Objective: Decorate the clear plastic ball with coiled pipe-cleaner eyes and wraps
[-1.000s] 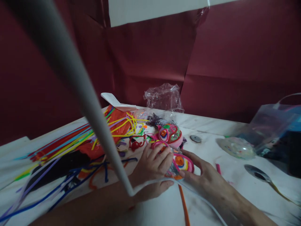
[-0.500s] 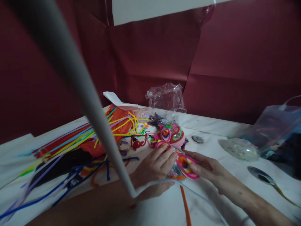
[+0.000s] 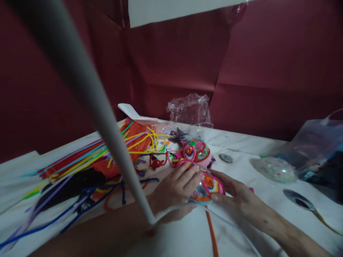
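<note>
Between my two hands is a rounded, shiny craft piece [image 3: 199,191] with coloured trim and an orange rim at its base. On its right side sits a pink-edged oval [image 3: 213,184] with an orange and yellow centre. My left hand [image 3: 177,185] is closed round the piece's left side, its fingers lying over the top. My right hand [image 3: 235,192] grips the right side, thumb against the oval's lower edge and fingers behind it. Just beyond stands a similar decorated dome [image 3: 199,152] with a pink rim. An orange strip [image 3: 211,230] extends below the piece.
Left lie coloured pipe cleaners [image 3: 88,159], an orange sheet [image 3: 138,134] and a black piece [image 3: 71,187]. A crumpled clear bag [image 3: 190,110] stands behind. Rightward are a grey disc [image 3: 225,157], a speckled clear dome [image 3: 276,169] and a spoon-like item [image 3: 300,199]. A pale pole [image 3: 107,117] crosses the view.
The pink-edged oval, earlier tilted out to the right in my right hand, now lies closer against the craft piece. My right thumb has shifted left and down. My left hand stays nearly in place.
</note>
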Available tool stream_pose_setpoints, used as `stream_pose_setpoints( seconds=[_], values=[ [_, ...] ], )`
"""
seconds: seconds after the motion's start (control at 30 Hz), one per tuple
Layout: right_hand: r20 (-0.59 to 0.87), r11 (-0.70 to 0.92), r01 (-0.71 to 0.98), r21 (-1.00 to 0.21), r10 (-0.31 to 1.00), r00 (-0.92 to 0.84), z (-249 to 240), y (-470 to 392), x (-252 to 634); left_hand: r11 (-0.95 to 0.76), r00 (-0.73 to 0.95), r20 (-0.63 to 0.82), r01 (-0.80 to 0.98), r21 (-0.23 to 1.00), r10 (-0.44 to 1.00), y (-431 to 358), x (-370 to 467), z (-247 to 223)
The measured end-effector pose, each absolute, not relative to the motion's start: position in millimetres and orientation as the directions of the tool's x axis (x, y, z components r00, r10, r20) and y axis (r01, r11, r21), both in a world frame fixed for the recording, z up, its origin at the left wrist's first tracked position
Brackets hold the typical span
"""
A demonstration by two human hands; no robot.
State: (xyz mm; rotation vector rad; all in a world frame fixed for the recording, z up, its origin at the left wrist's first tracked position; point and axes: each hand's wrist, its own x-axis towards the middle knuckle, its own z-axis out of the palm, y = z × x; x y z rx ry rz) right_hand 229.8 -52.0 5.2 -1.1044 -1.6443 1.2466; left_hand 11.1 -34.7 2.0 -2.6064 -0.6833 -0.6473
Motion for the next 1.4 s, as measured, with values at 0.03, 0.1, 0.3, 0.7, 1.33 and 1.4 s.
stream_pose_setpoints(
  seconds=[0.03,0.1,0.3,0.7,1.33,1.4],
  values=[
    [0.076,0.139,0.183,-0.973,0.947,-0.311,6,-52,230,-0.812,0.782,0.504,0.534,-0.235,0.368,-35,11,2],
    [0.075,0.135,0.191,-0.972,0.954,-0.289,8,-52,229,-0.801,0.776,0.501,0.549,-0.238,0.383,-36,11,2],
    [0.059,0.098,0.143,-0.985,0.965,-0.256,12,-50,223,-0.778,0.771,0.485,0.575,-0.252,0.413,-39,11,3],
    [0.060,0.106,0.190,-0.976,0.971,-0.233,13,-47,222,-0.774,0.759,0.498,0.586,-0.240,0.420,-42,13,5],
    [0.101,0.137,0.159,-0.978,0.971,-0.217,5,-46,221,-0.827,0.768,0.504,0.537,-0.168,0.396,-18,4,-3],
    [0.111,0.148,0.163,-0.975,0.970,-0.217,4,-46,220,-0.836,0.766,0.513,0.527,-0.154,0.388,-15,3,-7]
  ],
)
